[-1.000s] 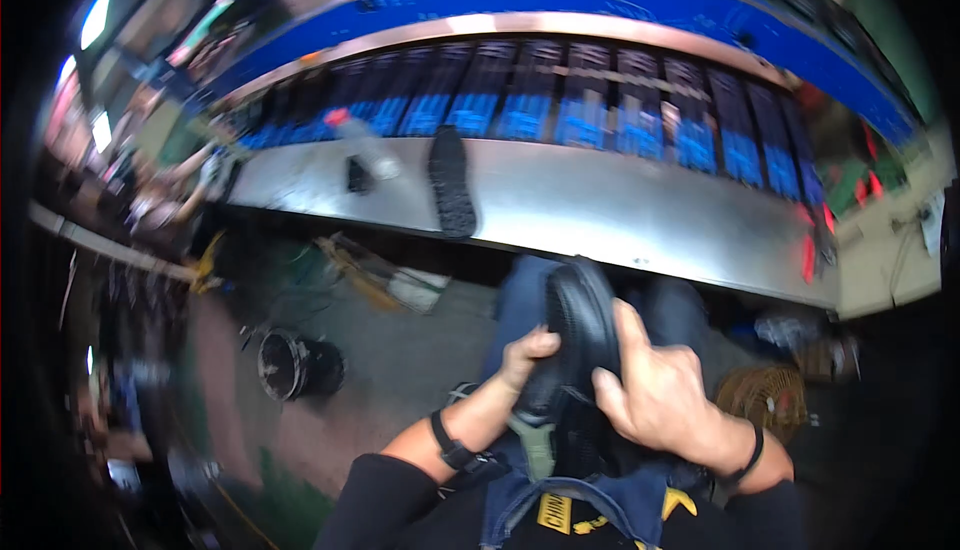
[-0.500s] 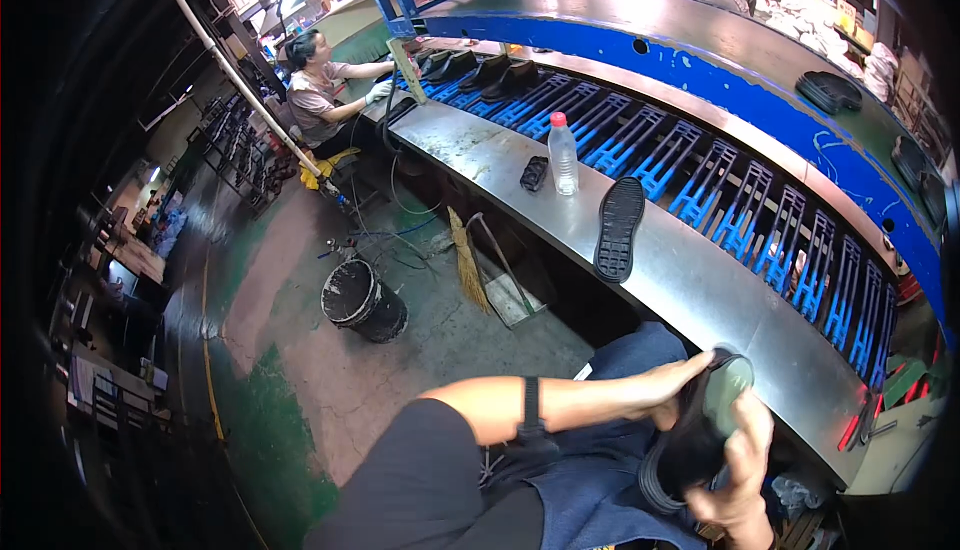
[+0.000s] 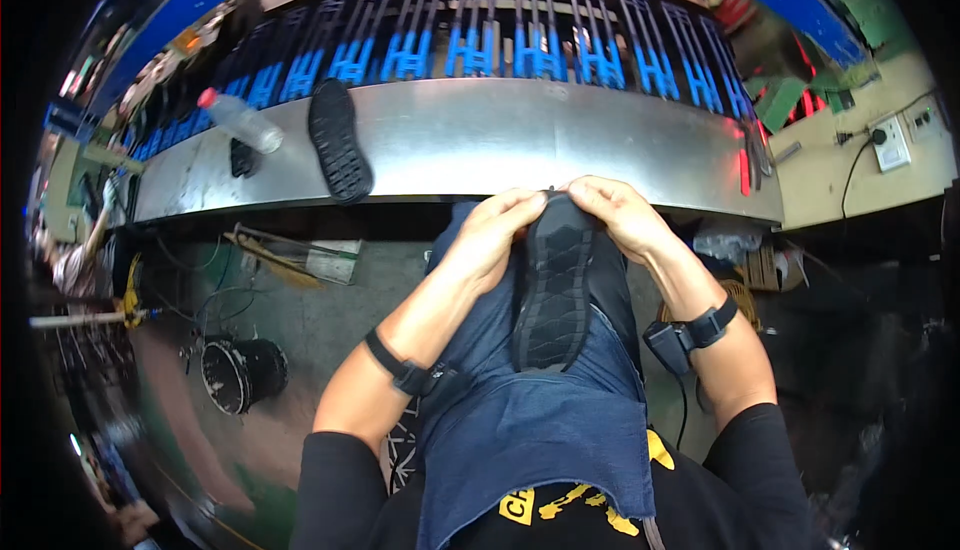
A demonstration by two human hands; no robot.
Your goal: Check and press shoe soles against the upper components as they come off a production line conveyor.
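A black shoe (image 3: pixel 555 290) lies lengthwise over my lap with its patterned sole turned up. Its far end is pinched between my two hands, fingers and thumbs pressed on the rim. My left hand (image 3: pixel 495 235) closes on the left side of that end, and my right hand (image 3: pixel 618 215) closes on the right side. The thumbs nearly meet at the tip. Most of the upper is hidden beneath the sole. On the metal bench ahead, to the left, a loose black shoe sole (image 3: pixel 338 140) rests with its tread up.
A clear plastic bottle (image 3: pixel 245 122) with a red cap and a small black object (image 3: pixel 243 158) stand on the metal bench (image 3: pixel 480 140). Behind runs a conveyor with blue-tipped racks (image 3: pixel 470 50). A black bucket (image 3: pixel 243 375) and a broom (image 3: pixel 275 258) are on the floor at left.
My view has swung right and down toward my lap. The shoe has turned from showing a green surface to sole up, and both hands have come together at its far end.
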